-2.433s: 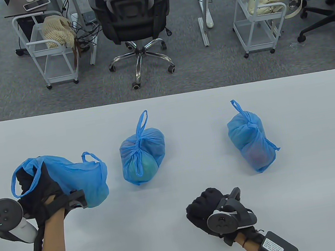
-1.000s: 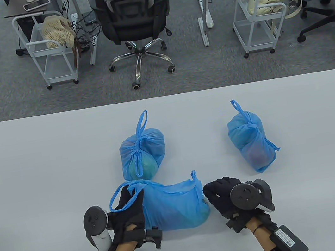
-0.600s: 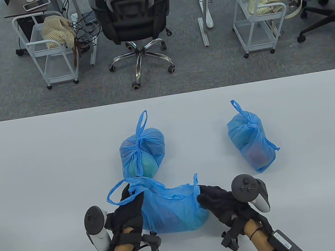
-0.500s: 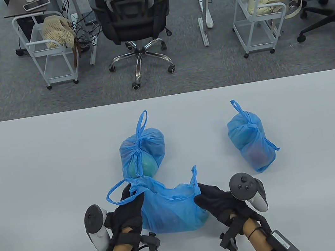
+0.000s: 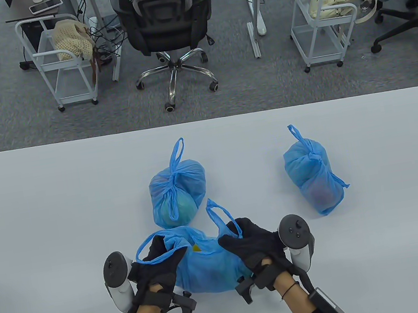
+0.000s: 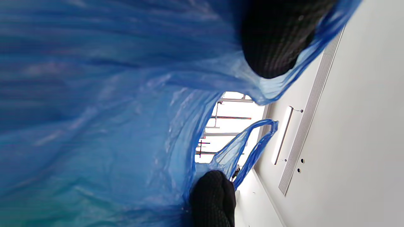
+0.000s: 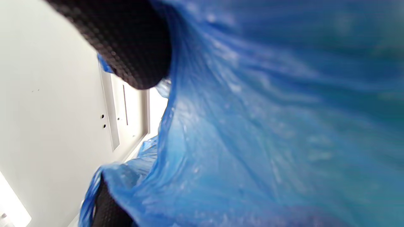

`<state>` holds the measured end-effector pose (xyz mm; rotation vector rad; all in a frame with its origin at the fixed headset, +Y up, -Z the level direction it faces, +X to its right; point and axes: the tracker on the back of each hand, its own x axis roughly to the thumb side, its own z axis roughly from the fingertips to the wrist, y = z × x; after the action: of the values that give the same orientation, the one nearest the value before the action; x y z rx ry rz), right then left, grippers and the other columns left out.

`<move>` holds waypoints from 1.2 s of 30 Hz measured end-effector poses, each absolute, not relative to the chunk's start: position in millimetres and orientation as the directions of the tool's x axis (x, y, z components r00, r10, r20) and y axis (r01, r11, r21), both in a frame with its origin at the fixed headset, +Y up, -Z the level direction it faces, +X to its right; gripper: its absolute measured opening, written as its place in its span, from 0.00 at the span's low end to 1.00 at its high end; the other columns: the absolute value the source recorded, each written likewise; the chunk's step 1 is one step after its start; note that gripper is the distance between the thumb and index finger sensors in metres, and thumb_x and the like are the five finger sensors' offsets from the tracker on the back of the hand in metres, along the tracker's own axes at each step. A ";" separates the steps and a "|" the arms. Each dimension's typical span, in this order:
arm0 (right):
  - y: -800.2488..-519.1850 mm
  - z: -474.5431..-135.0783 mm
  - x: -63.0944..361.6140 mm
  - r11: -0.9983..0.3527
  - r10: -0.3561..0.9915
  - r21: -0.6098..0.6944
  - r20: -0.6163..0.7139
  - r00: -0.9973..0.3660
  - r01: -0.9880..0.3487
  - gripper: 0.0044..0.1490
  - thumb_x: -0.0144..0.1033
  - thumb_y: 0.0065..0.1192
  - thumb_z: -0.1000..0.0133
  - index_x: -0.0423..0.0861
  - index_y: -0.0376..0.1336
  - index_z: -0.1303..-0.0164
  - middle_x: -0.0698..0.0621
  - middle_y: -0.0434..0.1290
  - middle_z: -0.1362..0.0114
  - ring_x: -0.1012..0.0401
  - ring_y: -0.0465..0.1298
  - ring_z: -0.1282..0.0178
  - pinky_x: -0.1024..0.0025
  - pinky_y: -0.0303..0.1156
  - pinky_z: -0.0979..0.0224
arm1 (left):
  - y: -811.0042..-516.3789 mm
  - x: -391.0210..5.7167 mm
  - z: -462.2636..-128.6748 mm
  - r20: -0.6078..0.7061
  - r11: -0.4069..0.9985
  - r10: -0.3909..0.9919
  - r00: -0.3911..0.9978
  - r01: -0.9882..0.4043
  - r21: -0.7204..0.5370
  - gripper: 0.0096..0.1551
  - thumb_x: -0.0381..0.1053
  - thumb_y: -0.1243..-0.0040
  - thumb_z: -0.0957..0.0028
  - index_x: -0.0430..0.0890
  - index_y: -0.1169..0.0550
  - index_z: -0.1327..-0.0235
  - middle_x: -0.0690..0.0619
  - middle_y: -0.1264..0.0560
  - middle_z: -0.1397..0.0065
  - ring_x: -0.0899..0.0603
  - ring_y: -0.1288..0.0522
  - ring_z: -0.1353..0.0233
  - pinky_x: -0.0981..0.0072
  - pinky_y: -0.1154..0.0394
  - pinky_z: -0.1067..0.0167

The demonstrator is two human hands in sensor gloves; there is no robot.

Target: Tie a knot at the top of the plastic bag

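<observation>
My left hand (image 5: 155, 262) and right hand (image 5: 252, 243) each grip a handle of the open bag (image 5: 208, 270) on the near desk (image 5: 43, 216).

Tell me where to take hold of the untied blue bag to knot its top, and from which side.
Grip the untied bag by its two handle loops, one from each side. The left loop rings the left hand; the right loop stands above the right hand. Both rise free of the full body, so likely they can cross.

Even bright overhead light, soft shadows; wrist views blurred close-up.
</observation>
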<state>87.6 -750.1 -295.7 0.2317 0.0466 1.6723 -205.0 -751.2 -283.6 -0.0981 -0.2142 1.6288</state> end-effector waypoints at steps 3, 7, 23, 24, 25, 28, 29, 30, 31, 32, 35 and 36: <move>-752.7 -294.8 90.9 -0.045 0.995 0.196 0.097 -0.027 -0.980 0.39 0.39 0.79 0.51 0.40 0.64 0.31 0.48 0.78 0.46 0.46 0.80 0.43 0.28 0.61 0.36 | -751.0 -206.1 -284.2 0.079 -0.043 0.995 -0.060 -0.978 -0.202 0.11 0.59 0.36 0.47 0.53 0.21 0.62 0.52 0.18 0.35 0.40 0.18 0.34 0.27 0.34 0.33; -753.1 -296.2 92.6 -0.009 0.995 0.193 0.101 0.010 -0.981 0.26 0.38 0.78 0.51 0.49 0.70 0.43 0.49 0.78 0.49 0.47 0.78 0.44 0.30 0.63 0.37 | -753.1 -207.2 -284.7 0.092 -0.025 0.995 -0.044 -0.981 -0.193 0.10 0.61 0.39 0.46 0.53 0.19 0.69 0.54 0.14 0.41 0.41 0.15 0.38 0.29 0.31 0.34; -745.5 -292.7 88.3 0.154 0.973 0.260 0.126 0.192 -0.953 0.21 0.39 0.76 0.48 0.51 0.66 0.49 0.52 0.81 0.46 0.48 0.83 0.39 0.32 0.63 0.33 | -757.7 -198.6 -280.5 0.028 -0.303 0.942 -0.336 -0.880 -0.366 0.26 0.64 0.57 0.40 0.70 0.30 0.28 0.56 0.28 0.17 0.37 0.34 0.17 0.26 0.46 0.26; -745.4 -292.8 88.2 0.154 0.973 0.269 0.127 0.193 -0.951 0.22 0.38 0.76 0.48 0.52 0.65 0.47 0.52 0.81 0.46 0.49 0.84 0.41 0.33 0.63 0.33 | -757.1 -198.0 -280.3 0.027 -0.315 0.937 -0.348 -0.875 -0.367 0.25 0.64 0.57 0.40 0.69 0.30 0.30 0.57 0.26 0.18 0.38 0.34 0.17 0.26 0.46 0.26; -745.9 -292.6 88.2 0.156 0.972 0.278 0.126 0.197 -0.948 0.25 0.38 0.74 0.47 0.52 0.64 0.43 0.51 0.80 0.45 0.49 0.83 0.41 0.32 0.64 0.33 | -756.8 -197.4 -280.0 0.026 -0.318 0.936 -0.352 -0.874 -0.368 0.24 0.63 0.57 0.40 0.68 0.29 0.31 0.58 0.23 0.21 0.39 0.33 0.18 0.26 0.46 0.26; -747.7 -292.4 86.5 0.168 0.972 0.308 0.108 0.209 -0.937 0.37 0.36 0.71 0.46 0.44 0.60 0.27 0.50 0.80 0.44 0.49 0.82 0.42 0.32 0.63 0.34 | -757.7 -196.7 -279.7 0.041 -0.285 0.947 -0.319 -0.890 -0.356 0.23 0.62 0.56 0.41 0.64 0.27 0.34 0.60 0.17 0.32 0.42 0.27 0.22 0.27 0.43 0.27; -747.9 -292.4 86.1 0.165 0.973 0.307 0.107 0.206 -0.937 0.31 0.35 0.70 0.46 0.44 0.66 0.32 0.48 0.80 0.45 0.48 0.81 0.42 0.31 0.63 0.34 | -757.8 -196.6 -279.6 0.047 -0.273 0.950 -0.308 -0.895 -0.353 0.22 0.62 0.56 0.41 0.64 0.27 0.35 0.60 0.16 0.35 0.42 0.25 0.24 0.27 0.43 0.27; -747.8 -292.4 85.5 0.159 0.973 0.312 0.110 0.202 -0.937 0.28 0.35 0.69 0.45 0.45 0.68 0.34 0.48 0.80 0.45 0.48 0.81 0.43 0.31 0.64 0.35 | -757.8 -196.6 -279.6 0.050 -0.265 0.953 -0.300 -0.899 -0.348 0.22 0.62 0.55 0.41 0.63 0.27 0.37 0.60 0.16 0.38 0.43 0.24 0.25 0.28 0.42 0.27; -747.9 -292.2 85.3 0.153 0.974 0.317 0.109 0.196 -0.936 0.24 0.35 0.67 0.45 0.48 0.70 0.38 0.47 0.79 0.45 0.49 0.80 0.43 0.31 0.64 0.35 | -757.7 -196.7 -279.7 0.052 -0.257 0.955 -0.291 -0.903 -0.344 0.22 0.63 0.55 0.41 0.62 0.26 0.38 0.60 0.15 0.41 0.43 0.23 0.27 0.28 0.41 0.27; -748.1 -292.3 85.3 0.152 0.975 0.317 0.108 0.195 -0.936 0.22 0.36 0.66 0.44 0.49 0.70 0.39 0.47 0.79 0.45 0.49 0.80 0.43 0.32 0.64 0.35 | -758.2 -197.2 -279.9 0.055 -0.248 0.958 -0.281 -0.908 -0.337 0.22 0.64 0.54 0.42 0.61 0.26 0.39 0.60 0.15 0.43 0.43 0.22 0.29 0.28 0.41 0.28; -751.1 -292.9 87.6 0.163 0.976 0.292 0.093 0.197 -0.942 0.21 0.37 0.64 0.43 0.49 0.68 0.39 0.47 0.78 0.45 0.49 0.79 0.44 0.32 0.64 0.35 | -759.6 -198.2 -280.6 0.056 -0.236 0.962 -0.267 -0.916 -0.326 0.22 0.66 0.54 0.42 0.59 0.25 0.42 0.60 0.15 0.48 0.44 0.20 0.33 0.29 0.39 0.29; -753.2 -293.4 89.4 0.165 0.978 0.275 0.081 0.194 -0.947 0.21 0.37 0.64 0.43 0.49 0.68 0.39 0.48 0.78 0.45 0.49 0.79 0.44 0.33 0.64 0.35 | -760.5 -198.6 -281.0 0.052 -0.237 0.962 -0.267 -0.916 -0.325 0.24 0.67 0.54 0.42 0.59 0.25 0.41 0.59 0.15 0.48 0.43 0.20 0.34 0.29 0.39 0.29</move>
<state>89.4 -753.2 -293.4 0.2896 0.1248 1.3760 -198.6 -760.5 -281.0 -0.1836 -0.3406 1.8135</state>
